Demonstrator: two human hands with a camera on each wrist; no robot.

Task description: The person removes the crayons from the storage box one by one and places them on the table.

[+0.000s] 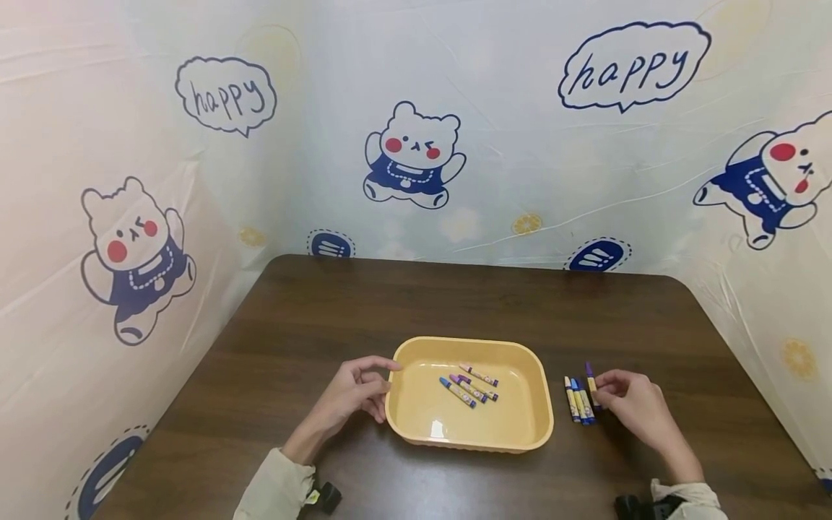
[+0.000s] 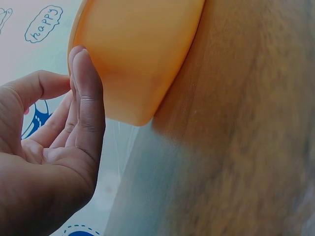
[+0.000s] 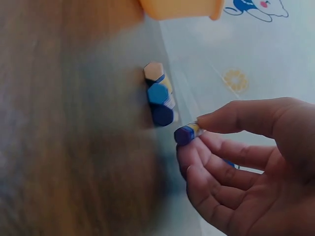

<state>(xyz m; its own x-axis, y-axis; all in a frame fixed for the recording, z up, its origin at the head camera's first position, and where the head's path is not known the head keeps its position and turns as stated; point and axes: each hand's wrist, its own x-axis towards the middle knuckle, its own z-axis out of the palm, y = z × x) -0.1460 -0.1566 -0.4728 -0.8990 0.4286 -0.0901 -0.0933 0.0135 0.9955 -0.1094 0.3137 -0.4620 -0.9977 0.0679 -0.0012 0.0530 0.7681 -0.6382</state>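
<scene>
My left hand [image 1: 354, 390] holds the left rim of a yellow plastic tray [image 1: 477, 442], its fingertips right at the edge in the left wrist view. Several crayons [image 1: 465, 393] in yellow wrappers, blue, purple and pink, lie in the tray's middle. Between thumb and fingers my right hand [image 1: 633, 404] pinches a purple crayon [image 1: 590, 379]. Its flat purple end points toward the camera in the right wrist view. Just left of it, three crayons lie side by side on the table: a peach crayon [image 3: 153, 72], a blue crayon [image 3: 158, 93] and a dark blue crayon [image 3: 162, 115].
The tray and crayons are on a dark brown wooden table [image 1: 390, 296] with rounded far corners. Pale printed sheeting [image 1: 507, 144] with bears and "happy" bubbles surrounds it at the back and both sides. A dark device [image 1: 328, 498] sits by the left sleeve.
</scene>
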